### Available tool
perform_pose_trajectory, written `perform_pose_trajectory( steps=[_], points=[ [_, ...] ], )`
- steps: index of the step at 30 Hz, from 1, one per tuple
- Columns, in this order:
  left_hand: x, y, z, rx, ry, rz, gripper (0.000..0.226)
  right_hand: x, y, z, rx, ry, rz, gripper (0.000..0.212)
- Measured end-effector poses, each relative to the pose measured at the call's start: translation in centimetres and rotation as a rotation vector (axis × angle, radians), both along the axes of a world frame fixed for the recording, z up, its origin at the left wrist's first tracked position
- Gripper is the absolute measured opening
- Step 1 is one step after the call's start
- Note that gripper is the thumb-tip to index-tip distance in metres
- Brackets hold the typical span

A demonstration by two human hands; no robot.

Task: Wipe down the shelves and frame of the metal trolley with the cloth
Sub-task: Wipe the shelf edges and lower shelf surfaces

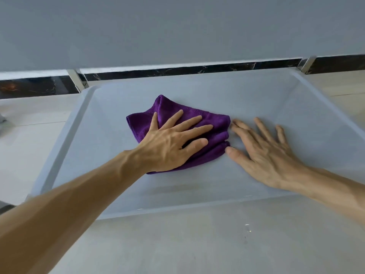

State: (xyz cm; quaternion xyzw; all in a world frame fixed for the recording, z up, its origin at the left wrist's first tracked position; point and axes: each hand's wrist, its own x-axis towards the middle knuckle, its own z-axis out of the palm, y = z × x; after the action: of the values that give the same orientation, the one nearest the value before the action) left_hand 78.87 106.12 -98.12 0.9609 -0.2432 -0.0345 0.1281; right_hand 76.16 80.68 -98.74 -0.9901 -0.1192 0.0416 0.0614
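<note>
Cloth (183, 123) partly hidden under left hand (169, 143) (trolley legs unseen)

A pale grey trolley shelf (256, 99) with a raised rim fills the view. A folded purple cloth (215, 123) lies near its middle. The left hand (167, 147) presses flat on the cloth; the right hand (266, 155) rests flat on the shelf, fingertips touching the cloth's edge.

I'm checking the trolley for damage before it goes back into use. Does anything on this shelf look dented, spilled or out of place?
Nothing stands out. The pale grey metal shelf looks flat and undented, with no spill. The left hand presses the folded purple cloth flat; the right hand rests open beside it.
</note>
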Motion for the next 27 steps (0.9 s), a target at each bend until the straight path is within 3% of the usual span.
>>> perform_pose_trajectory(
  steps=[11,16,21,27],
  points=[
    [9.5,-1.2,0.3,0.122,0.015,0.241,0.056,0.3,0.2,0.0,-0.015,-0.005,-0.005,0.089],
    [12.1,4.9,0.7,0.085,-0.027,0.383,0.054,0.4,-0.2,-0.3,-0.001,-0.03,-0.019,0.085],
    [11.2,13.8,0.9,0.111,-0.039,0.685,0.054,0.3,0.0,-0.3,0.0,-0.047,-0.006,0.083],
    [10.7,11.9,0.8,0.045,-0.013,0.843,0.062,0.0,0.7,-0.4,-0.043,-0.043,0.008,0.084]
  ],
)
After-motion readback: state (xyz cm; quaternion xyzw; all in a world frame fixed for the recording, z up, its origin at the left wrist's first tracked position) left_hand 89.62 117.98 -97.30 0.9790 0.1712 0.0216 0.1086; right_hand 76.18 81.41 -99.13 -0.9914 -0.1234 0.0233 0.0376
